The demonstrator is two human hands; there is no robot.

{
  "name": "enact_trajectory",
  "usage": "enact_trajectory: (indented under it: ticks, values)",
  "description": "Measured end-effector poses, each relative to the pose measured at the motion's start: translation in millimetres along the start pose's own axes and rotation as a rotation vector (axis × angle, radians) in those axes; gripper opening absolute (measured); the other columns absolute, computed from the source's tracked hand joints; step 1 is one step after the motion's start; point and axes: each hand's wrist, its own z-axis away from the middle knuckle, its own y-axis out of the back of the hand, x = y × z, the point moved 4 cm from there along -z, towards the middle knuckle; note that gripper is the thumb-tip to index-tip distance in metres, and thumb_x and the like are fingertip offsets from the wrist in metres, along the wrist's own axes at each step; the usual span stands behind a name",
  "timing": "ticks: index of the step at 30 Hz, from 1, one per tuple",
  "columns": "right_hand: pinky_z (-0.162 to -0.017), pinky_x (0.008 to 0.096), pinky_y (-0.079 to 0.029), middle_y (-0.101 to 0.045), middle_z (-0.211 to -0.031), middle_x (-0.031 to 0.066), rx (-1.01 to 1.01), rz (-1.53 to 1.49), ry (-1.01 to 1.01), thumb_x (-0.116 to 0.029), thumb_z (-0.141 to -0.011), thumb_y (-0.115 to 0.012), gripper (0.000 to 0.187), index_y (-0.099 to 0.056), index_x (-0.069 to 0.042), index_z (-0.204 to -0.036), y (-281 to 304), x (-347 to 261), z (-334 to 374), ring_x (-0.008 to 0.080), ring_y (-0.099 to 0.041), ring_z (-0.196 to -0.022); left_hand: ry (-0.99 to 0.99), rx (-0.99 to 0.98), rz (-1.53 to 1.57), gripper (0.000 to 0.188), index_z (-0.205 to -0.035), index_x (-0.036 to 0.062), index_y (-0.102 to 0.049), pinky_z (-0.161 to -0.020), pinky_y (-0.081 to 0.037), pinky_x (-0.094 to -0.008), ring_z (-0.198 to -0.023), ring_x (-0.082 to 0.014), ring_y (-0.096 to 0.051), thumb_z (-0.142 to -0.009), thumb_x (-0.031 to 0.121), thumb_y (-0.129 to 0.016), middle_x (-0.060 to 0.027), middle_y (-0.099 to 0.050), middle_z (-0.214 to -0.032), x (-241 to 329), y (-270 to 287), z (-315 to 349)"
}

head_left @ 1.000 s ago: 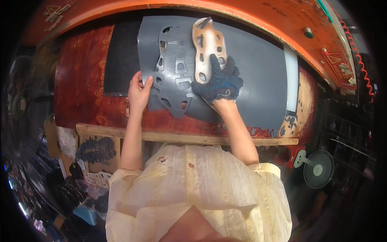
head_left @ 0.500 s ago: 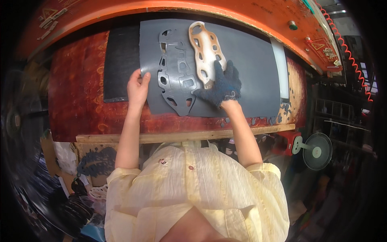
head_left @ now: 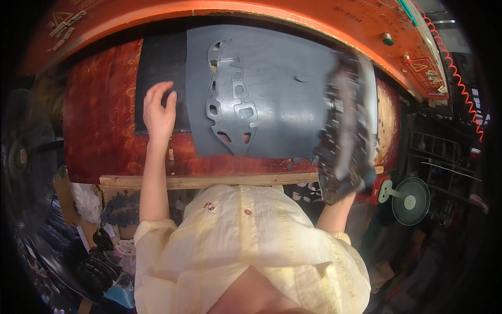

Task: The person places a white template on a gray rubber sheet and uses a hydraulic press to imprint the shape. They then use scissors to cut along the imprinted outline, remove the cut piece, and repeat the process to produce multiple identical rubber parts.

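Note:
On the table lies a grey rubber sheet (head_left: 293, 115); several openings and the outline of a sole-shaped piece (head_left: 230, 110) are cut in its left part. My bare left hand (head_left: 159, 112) is open, fingers slightly curled, above a black pad (head_left: 159, 68) left of the sheet. My right hand (head_left: 370, 177), in a dark glove, is mostly hidden behind a long sole-shaped cutting die (head_left: 342, 125). That hand holds the die raised over the right part of the sheet, its dark bladed side showing, smeared by motion.
An orange machine beam (head_left: 251, 11) spans the back of the reddish-brown table (head_left: 99, 110). A wooden strip (head_left: 183, 181) edges the front. Small grey scraps (head_left: 298, 161) lie by the sheet. A fan (head_left: 410, 201) stands at the right, below a coiled red hose (head_left: 452, 78).
The cutting die has been lifted off the sheet, moved right and turned, in my right hand. My left hand has let go of the sheet's edge and moved left.

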Motion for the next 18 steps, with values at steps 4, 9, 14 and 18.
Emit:
enact_trajectory:
  ticks: [4, 9, 14, 18]
  values:
    - [-0.093, 0.0344, -0.045, -0.052, -0.127, 0.0197, 0.263, 0.367, -0.189, -0.036, -0.059, -0.078, 0.091, -0.042, 0.0, -0.135, 65, 74, 34, 0.0306, -0.053, -0.114, -0.313, -0.094, -0.042, 0.022, -0.106, 0.0098, -0.065, -0.09, -0.044, -0.0358, -0.106, -0.0259, -0.056, -0.085, 0.017, -0.061, -0.0067, -0.06, -0.113, 59, -37, -31]
    - [-0.093, 0.0345, -0.045, -0.052, -0.127, 0.0192, 0.212, 0.313, -0.365, -0.034, -0.059, -0.077, 0.09, -0.043, 0.0, -0.135, 42, 153, 85, 0.03, -0.053, -0.114, -0.704, -0.418, -0.355, 0.048, -0.13, 0.0147, -0.05, -0.107, -0.028, -0.0457, -0.133, -0.0275, -0.033, -0.09, 0.04, -0.052, -0.0102, -0.039, -0.142, 109, -133, -18]
    - [-0.092, 0.0346, -0.045, -0.052, -0.128, 0.0187, 0.194, 0.229, -0.379, -0.032, -0.059, -0.077, 0.089, -0.043, -0.001, -0.134, 35, 159, 83, 0.0295, -0.053, -0.113, -0.764, -0.755, -0.444, 0.054, -0.132, 0.0113, -0.048, -0.11, -0.022, -0.0493, -0.137, -0.0305, -0.027, -0.09, 0.045, -0.049, -0.0192, -0.031, -0.146, 126, -131, 28]
    - [-0.092, 0.0347, -0.045, -0.051, -0.128, 0.0182, 0.156, 0.127, -0.384, -0.03, -0.058, -0.077, 0.088, -0.044, -0.001, -0.134, 43, 146, 69, 0.029, -0.053, -0.113, -0.477, -1.547, 0.406, 0.027, -0.108, 0.0097, -0.065, -0.09, -0.045, -0.0381, -0.102, -0.0244, -0.061, -0.089, 0.028, -0.058, -0.0106, -0.066, -0.106, 145, -85, 87]
